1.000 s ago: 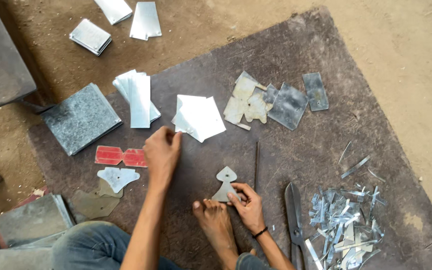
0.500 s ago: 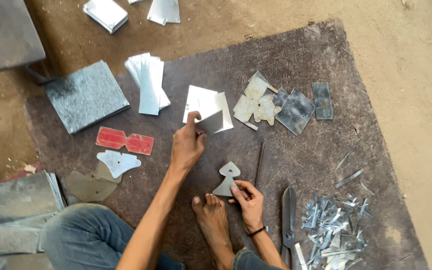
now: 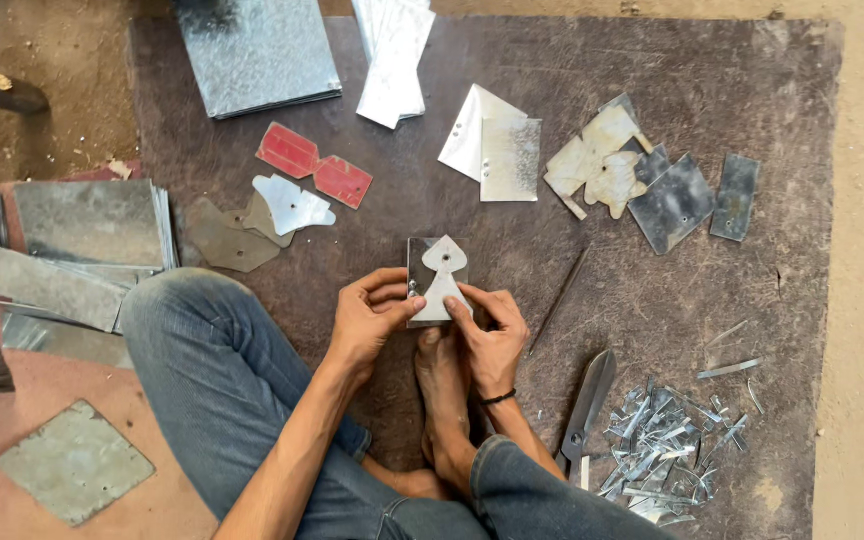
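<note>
1. Left hand gripping small metal sheet (left edge), just above a bare foot.
2. Right hand pinching pale template flat against it.
3. Snips near scrap strips, on dark mat.

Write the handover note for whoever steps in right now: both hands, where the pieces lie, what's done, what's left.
Left hand: grips the left edge of a small rectangular sheet-metal blank.
Right hand: presses a pale spade-shaped metal template flat on that blank, just above the bare foot.
Nearby on the dark mat: thin metal scriber rod to the right, tin snips, pile of shiny offcut strips, white folded blanks farther up the mat.
Done: template laid on blank.
Left: no outline visible on the blank; it is uncut.
</note>
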Available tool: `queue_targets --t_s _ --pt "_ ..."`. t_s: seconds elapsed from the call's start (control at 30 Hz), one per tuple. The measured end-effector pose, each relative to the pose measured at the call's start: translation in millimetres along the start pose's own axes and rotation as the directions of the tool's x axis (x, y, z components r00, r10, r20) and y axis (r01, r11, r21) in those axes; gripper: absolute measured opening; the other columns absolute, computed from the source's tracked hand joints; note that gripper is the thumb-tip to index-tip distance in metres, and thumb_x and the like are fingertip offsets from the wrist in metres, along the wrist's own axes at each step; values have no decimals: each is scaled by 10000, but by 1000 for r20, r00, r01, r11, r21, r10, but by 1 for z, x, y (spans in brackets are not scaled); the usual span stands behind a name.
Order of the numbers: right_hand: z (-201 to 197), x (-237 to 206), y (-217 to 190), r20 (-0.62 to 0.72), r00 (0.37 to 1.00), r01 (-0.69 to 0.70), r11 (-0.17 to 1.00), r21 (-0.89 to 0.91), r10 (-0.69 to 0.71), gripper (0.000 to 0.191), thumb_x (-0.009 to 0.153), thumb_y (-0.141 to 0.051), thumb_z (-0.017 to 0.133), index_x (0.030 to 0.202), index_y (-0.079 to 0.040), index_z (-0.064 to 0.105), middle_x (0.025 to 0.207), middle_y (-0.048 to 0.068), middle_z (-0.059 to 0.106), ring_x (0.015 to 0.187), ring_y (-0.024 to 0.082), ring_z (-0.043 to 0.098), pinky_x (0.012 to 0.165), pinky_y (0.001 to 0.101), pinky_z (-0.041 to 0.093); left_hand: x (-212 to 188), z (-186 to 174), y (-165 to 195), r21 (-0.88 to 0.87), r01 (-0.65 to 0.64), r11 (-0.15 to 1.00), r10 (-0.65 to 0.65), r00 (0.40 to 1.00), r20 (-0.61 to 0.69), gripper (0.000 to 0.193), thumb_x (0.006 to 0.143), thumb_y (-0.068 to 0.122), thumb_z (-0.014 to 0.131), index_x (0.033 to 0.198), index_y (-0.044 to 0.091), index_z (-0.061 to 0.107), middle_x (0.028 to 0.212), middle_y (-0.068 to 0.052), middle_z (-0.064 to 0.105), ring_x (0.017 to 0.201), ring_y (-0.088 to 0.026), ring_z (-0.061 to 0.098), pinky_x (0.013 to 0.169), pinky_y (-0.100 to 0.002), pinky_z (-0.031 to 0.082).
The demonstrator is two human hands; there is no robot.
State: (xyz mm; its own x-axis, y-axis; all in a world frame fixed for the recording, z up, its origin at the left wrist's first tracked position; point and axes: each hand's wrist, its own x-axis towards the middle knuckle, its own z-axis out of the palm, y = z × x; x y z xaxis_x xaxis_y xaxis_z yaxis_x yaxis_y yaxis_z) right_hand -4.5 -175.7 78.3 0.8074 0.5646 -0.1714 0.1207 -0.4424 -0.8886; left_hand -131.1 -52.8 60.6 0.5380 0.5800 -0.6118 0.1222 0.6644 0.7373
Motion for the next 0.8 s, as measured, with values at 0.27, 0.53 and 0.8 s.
queue_targets --t_s 0.27,0.53,0.8 --pt "-9 12 43 287 937 -299 886 355 201 259 927 -122 759 1140 24 738 948 13 743 852 46 659 741 195 540 11 -8 -5 25 -3 1000 2 1000 22 454 814 1 801 1249 -20 674 1032 -98 774 893 -131 722 748 -258 582" --pt "-23 17 71 366 909 -338 864 373 198 218 914 -90 795 1093 24 747 865 21 744 754 50 661 664 211 533 6 -17 -4 108 109 988 -123 983 133 567 860 -9 727 1405 31 577 1105 -114 732 944 -149 729 800 -301 631" --pt "-30 20 60 416 882 -373 865 335 220 267 866 -39 820 1110 37 745 889 76 773 748 77 683 648 226 551 6 -15 1 198 126 972 -147 984 97 564 855 -65 717 1399 11 590 1030 -117 740 892 -146 745 784 -282 652"
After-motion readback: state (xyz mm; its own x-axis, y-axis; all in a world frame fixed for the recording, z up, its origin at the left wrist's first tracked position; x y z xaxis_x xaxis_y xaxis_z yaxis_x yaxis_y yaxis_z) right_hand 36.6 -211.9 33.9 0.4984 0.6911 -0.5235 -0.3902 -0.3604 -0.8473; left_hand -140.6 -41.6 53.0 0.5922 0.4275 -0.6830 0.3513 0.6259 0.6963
